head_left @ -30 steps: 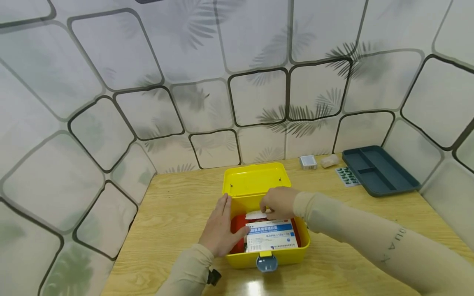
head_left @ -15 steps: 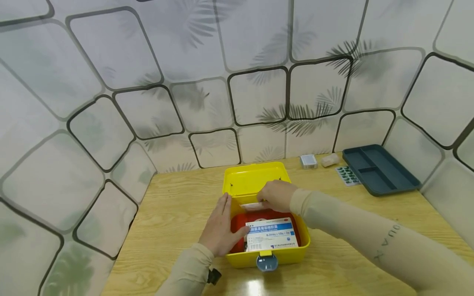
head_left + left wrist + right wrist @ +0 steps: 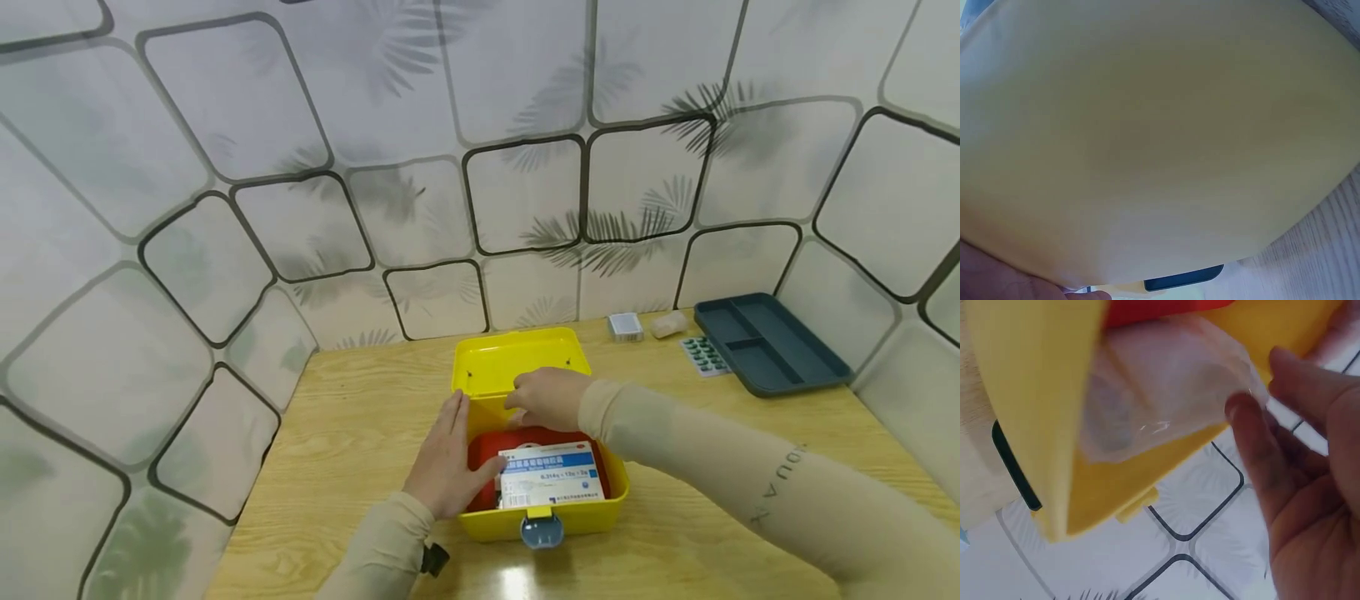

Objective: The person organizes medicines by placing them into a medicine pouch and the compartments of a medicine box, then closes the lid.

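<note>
A yellow lidded case (image 3: 588,523) stands raised-lid on the table, holding a red insert (image 3: 483,454) and a white-and-blue medicine box (image 3: 551,479). My left hand (image 3: 450,467) lies along the case's left side with straight fingers; its thumb reaches over the rim to the medicine box. My right hand (image 3: 551,400) reaches in at the back. In the right wrist view its fingertips pinch the end of a whitish plastic-wrapped packet (image 3: 1160,394), which lies between the red insert and the back wall. The head view hides this packet. Mostly sleeve fills the left wrist view.
At the back right are a small white box (image 3: 625,327), a beige roll (image 3: 668,324), a blister pack of green capsules (image 3: 703,357) and a dark blue divided tray (image 3: 798,337). A grey latch (image 3: 542,532) hangs at the case's front. Patterned walls enclose the table.
My right hand has moved the packet back and left, away from above the medicine box and down behind the red insert. The left hand has stayed in place.
</note>
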Demonstrator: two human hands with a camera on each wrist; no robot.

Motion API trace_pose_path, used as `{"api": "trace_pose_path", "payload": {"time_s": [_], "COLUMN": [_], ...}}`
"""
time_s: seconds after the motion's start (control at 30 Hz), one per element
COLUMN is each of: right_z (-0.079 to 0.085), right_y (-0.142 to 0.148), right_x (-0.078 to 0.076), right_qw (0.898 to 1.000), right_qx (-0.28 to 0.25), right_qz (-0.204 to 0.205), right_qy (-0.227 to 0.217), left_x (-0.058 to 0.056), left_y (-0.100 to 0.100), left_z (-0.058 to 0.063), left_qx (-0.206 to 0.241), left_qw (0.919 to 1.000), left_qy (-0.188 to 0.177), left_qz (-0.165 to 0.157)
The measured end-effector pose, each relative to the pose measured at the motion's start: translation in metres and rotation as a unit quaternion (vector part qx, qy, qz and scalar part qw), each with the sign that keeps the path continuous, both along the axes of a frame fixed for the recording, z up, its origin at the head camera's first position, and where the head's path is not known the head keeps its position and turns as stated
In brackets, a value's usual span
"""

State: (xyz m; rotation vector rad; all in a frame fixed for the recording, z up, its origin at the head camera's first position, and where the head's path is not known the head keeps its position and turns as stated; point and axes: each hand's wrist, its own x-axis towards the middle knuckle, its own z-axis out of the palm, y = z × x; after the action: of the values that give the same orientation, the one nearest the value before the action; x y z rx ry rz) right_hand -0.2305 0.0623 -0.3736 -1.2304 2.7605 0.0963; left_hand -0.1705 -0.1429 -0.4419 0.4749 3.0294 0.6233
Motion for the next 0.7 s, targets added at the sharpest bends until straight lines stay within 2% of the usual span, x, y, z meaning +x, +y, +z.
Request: {"api": "trace_pose_path", "payload": {"time_s": [0.07,0.13,0.27,0.37,0.6,0.7], "right_z": [-0.001,-0.001,0.002,0.002,0.001,0.000], "right_y": [0.000,0.001,0.004,0.004,-0.001,-0.003], "right_x": [-0.001,-0.002,-0.002,0.000,0.005,0.007], "right_qw": [0.999,0.997,0.992,0.987,0.984,0.979], "right_qx": [-0.035,-0.049,-0.014,0.014,0.039,0.051], "right_qz": [-0.016,-0.042,-0.099,-0.123,-0.105,-0.110], "right_qy": [-0.031,-0.052,-0.075,-0.098,-0.138,-0.164], "left_x": [0.000,-0.001,-0.001,0.000,0.000,0.000], "left_y": [0.000,0.000,-0.001,-0.001,0.000,0.001], "left_z": [0.000,-0.001,-0.001,-0.001,-0.001,-0.002], "left_qx": [0.001,0.003,0.003,0.001,0.000,-0.002], "left_qw": [1.0000,1.0000,1.0000,1.0000,1.0000,1.0000], "left_qy": [0.000,0.001,0.004,0.005,0.002,0.003], "left_qz": [0.000,0.000,0.002,0.002,0.003,0.002]}}
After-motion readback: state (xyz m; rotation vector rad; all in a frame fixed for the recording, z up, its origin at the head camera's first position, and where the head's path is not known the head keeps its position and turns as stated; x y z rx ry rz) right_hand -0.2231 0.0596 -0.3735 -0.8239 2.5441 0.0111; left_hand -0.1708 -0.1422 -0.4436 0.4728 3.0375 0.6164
